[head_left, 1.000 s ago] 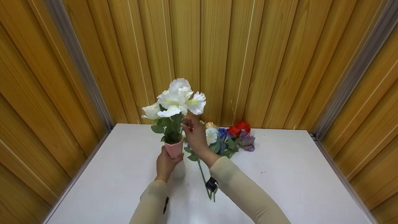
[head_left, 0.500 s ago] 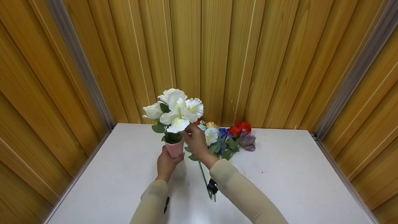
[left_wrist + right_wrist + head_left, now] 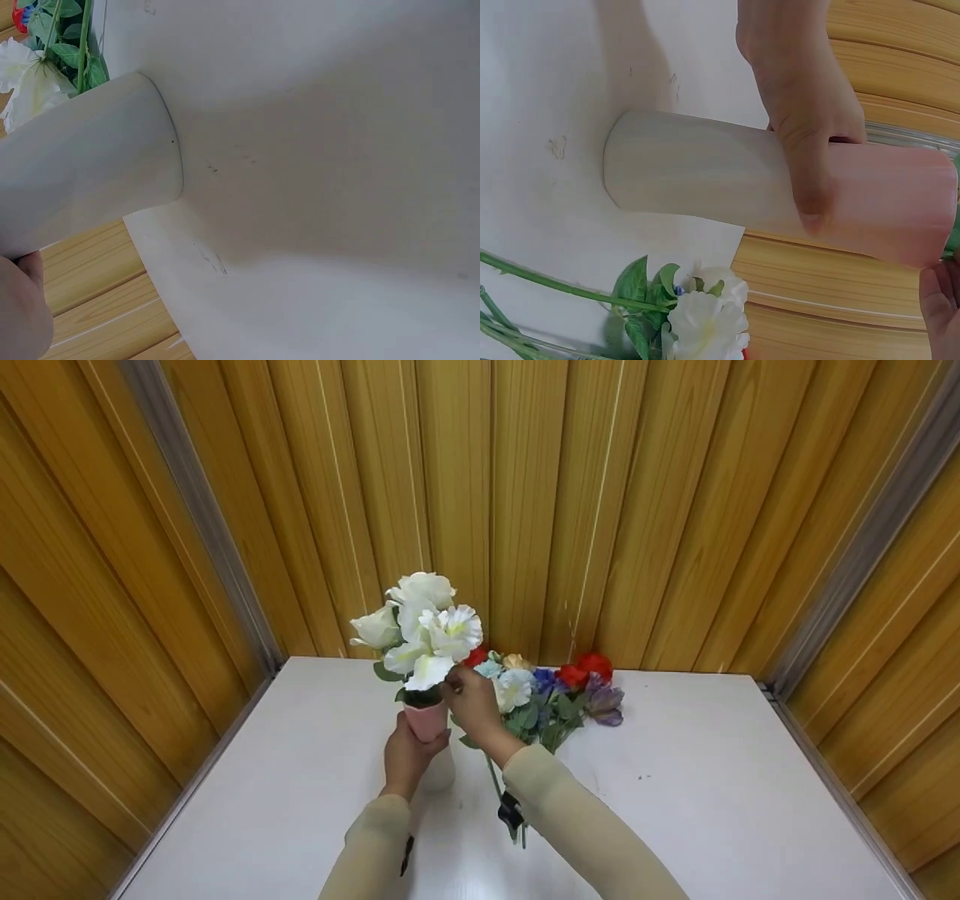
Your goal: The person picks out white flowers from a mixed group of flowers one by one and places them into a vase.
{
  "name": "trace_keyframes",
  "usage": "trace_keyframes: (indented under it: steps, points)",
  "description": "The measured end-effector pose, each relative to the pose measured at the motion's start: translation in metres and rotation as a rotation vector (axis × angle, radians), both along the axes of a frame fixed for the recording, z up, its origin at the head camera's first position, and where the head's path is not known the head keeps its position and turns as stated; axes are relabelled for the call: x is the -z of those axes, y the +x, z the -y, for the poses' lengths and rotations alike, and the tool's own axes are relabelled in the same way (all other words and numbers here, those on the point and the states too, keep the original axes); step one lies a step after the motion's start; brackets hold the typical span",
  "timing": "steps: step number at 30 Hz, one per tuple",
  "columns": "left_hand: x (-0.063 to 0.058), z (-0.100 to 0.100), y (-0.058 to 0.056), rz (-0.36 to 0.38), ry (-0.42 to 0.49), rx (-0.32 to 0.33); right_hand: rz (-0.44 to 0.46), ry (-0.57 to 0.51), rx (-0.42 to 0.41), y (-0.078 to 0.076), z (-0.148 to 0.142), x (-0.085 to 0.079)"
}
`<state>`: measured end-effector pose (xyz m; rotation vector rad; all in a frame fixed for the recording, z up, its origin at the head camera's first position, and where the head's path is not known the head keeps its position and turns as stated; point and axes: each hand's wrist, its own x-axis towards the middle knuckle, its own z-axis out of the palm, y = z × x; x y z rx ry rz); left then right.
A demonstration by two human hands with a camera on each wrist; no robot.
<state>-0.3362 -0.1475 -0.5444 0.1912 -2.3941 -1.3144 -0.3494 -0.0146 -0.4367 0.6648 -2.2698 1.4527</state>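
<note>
My left hand [image 3: 409,754] grips a tall vase [image 3: 697,165], pink at the top and fading to white below, with thumb and fingers round its middle. The vase stands upright on the white table. At its rim, my right hand [image 3: 476,701] pinches the stem of a white iris [image 3: 435,641] with yellow-streaked petals, just under the bloom. Behind and to the left of the iris, white roses [image 3: 377,628] and green leaves rise from the same vase. The blossom hides most of the stem. In the right wrist view only some right-hand fingers [image 3: 937,300] show.
Right of the vase lies a pile of artificial flowers: a pale blue-white bloom [image 3: 514,688], red flowers [image 3: 592,667], a purple flower [image 3: 604,705] and others. Their green stems point toward the front of the table [image 3: 675,810]. Wood-patterned panels [image 3: 525,510] enclose the back and sides.
The white iris has come down closer to the vase rim and tipped forward, uncovering a white rose behind it. My right hand lowered with it; the left hand kept its grip on the vase.
</note>
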Motion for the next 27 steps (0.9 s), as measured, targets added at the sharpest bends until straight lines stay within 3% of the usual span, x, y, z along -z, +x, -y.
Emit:
trace_keyframes:
  steps: [5,13,23,27]
  points:
    - [-0.001,-0.0013,-0.0009,0.01,0.007,0.003,0.044,0.009,0.028,-0.0024,-0.0005,-0.0001]
    - [-0.0011,-0.0014,0.0004,0.033,0.049,-0.004,0.043,0.078,0.023,-0.0047,-0.0024,0.0026]
    - [0.0014,0.0007,-0.002,-0.015,-0.035,-0.011,0.054,0.067,0.058,-0.0052,-0.0002,-0.0003]
    - [0.0009,0.0012,-0.0013,0.006,-0.024,-0.002,0.065,0.071,0.055,-0.0051,0.0,-0.0005]
